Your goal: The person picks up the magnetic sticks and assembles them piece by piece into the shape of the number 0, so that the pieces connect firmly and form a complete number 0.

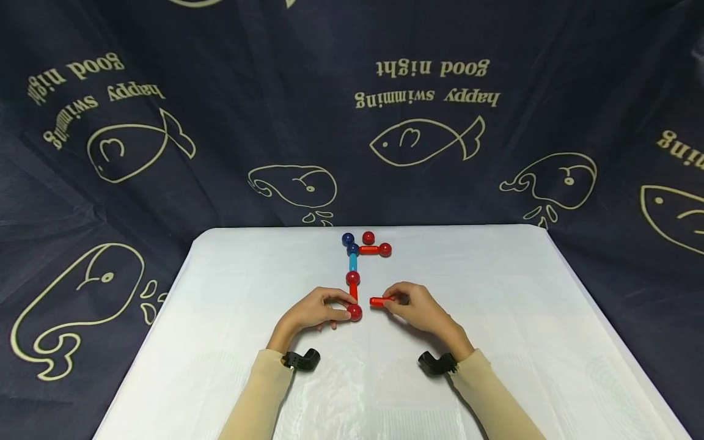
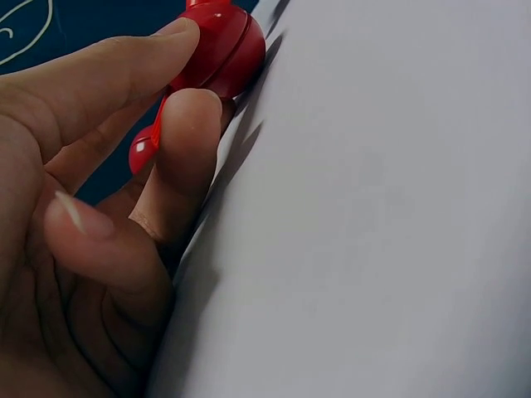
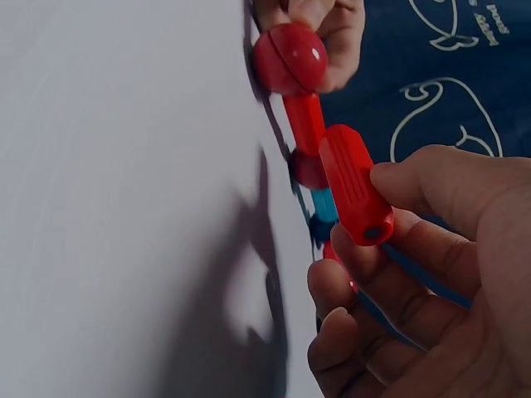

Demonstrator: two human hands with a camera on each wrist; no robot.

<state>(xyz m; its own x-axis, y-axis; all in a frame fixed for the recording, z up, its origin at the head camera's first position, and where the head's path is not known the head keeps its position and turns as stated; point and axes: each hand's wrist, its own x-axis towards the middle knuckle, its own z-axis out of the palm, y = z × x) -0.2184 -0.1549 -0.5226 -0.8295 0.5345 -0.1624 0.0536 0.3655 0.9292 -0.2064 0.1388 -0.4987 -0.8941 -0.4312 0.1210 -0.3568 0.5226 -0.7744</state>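
A chain of balls and rods lies on the white table. At its near end my left hand (image 1: pixel 319 308) pinches a red ball (image 2: pixel 232 54) between thumb and fingers. From that ball a red rod (image 1: pixel 353 292) runs away to a second red ball (image 1: pixel 352 278), then a light blue rod (image 1: pixel 353 263) and a dark blue ball (image 1: pixel 353 249). To the right, my right hand (image 1: pixel 415 305) pinches a loose red rod (image 3: pixel 355 184) by thumb and fingertips. Its free end points left toward the chain, a short gap from the near ball. A dark socket shows in its other end.
From the dark blue ball another red rod (image 1: pixel 370 250) reaches right to a red ball (image 1: pixel 385 249). One more dark blue ball (image 1: pixel 348 239) and a red ball (image 1: pixel 368 237) sit near the table's (image 1: pixel 247 263) back edge. Behind hangs a dark cloth (image 1: pixel 330 79) with fish drawings.
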